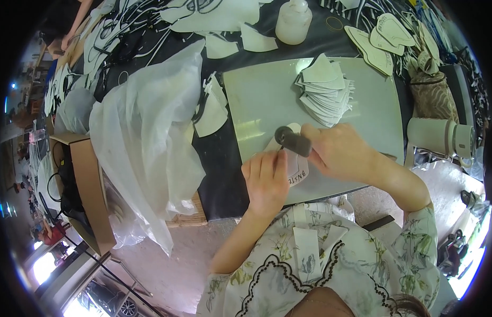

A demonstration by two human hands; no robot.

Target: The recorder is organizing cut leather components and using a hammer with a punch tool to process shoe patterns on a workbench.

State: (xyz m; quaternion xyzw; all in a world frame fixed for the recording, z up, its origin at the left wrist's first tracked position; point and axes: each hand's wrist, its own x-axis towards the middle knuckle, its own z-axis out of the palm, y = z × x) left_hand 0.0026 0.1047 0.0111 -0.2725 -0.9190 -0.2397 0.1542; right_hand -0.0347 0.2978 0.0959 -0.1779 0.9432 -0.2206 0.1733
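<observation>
My right hand [330, 150] is closed round a dark grey tool with a round black end [293, 141]; its exact kind is not clear. The tool is over a pale flat template [297, 171] with handwriting, on a grey-green work board [261, 100]. My left hand [266, 177] lies at the template's left side, fingers stretched forward and close together, tips beside the tool's black end. What is under those fingertips is hidden. Beyond my hands, a fanned stack of white cut pieces [325, 90] rests on the board.
A translucent plastic sheet [150, 132] drapes at the left above a cardboard box [90, 185]. A white plastic bottle [294, 22] stands behind the board. More templates [391, 34] lie at the back right, near a pale cylindrical flask [439, 138]. Another person's arm [76, 24] shows far left.
</observation>
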